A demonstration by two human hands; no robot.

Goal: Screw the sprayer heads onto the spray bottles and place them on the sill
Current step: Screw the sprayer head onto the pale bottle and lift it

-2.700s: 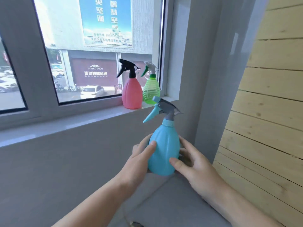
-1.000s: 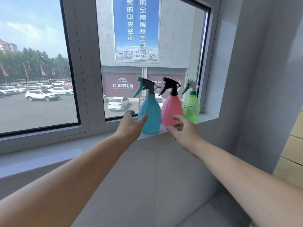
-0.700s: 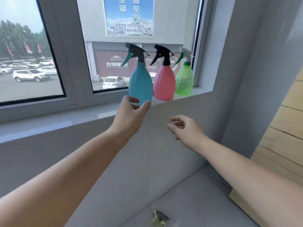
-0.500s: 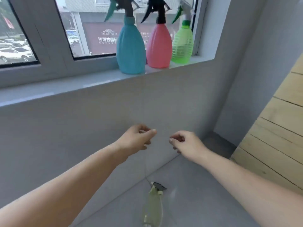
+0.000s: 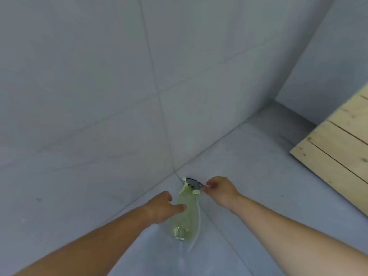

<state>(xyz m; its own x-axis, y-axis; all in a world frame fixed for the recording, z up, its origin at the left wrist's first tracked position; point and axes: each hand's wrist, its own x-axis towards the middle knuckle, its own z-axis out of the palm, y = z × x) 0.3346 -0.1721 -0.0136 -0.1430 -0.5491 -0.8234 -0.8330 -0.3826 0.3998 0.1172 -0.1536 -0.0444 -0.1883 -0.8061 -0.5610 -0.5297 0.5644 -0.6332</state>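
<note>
While left hand (image 5: 161, 208), fingers apart, hovers by bottle (image 5: 184, 218), right hand (image 5: 221, 190) pinches sprayer head (image 5: 192, 183)

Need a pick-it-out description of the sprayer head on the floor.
Find where the grey tiled wall meets the grey floor. At that seam lies a pale green translucent bottle; the sprayer head sits at its far end, the only piece with a dark grey top and white nozzle.

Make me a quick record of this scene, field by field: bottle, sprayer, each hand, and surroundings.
bottle: pale green spray bottle lying on the grey floor
sprayer: sprayer head at the bottle's far end
left: left hand open, thumb at the bottle
right: right hand, fingers curled at the sprayer head, grip unclear
nearby: wooden panel on the right
</note>
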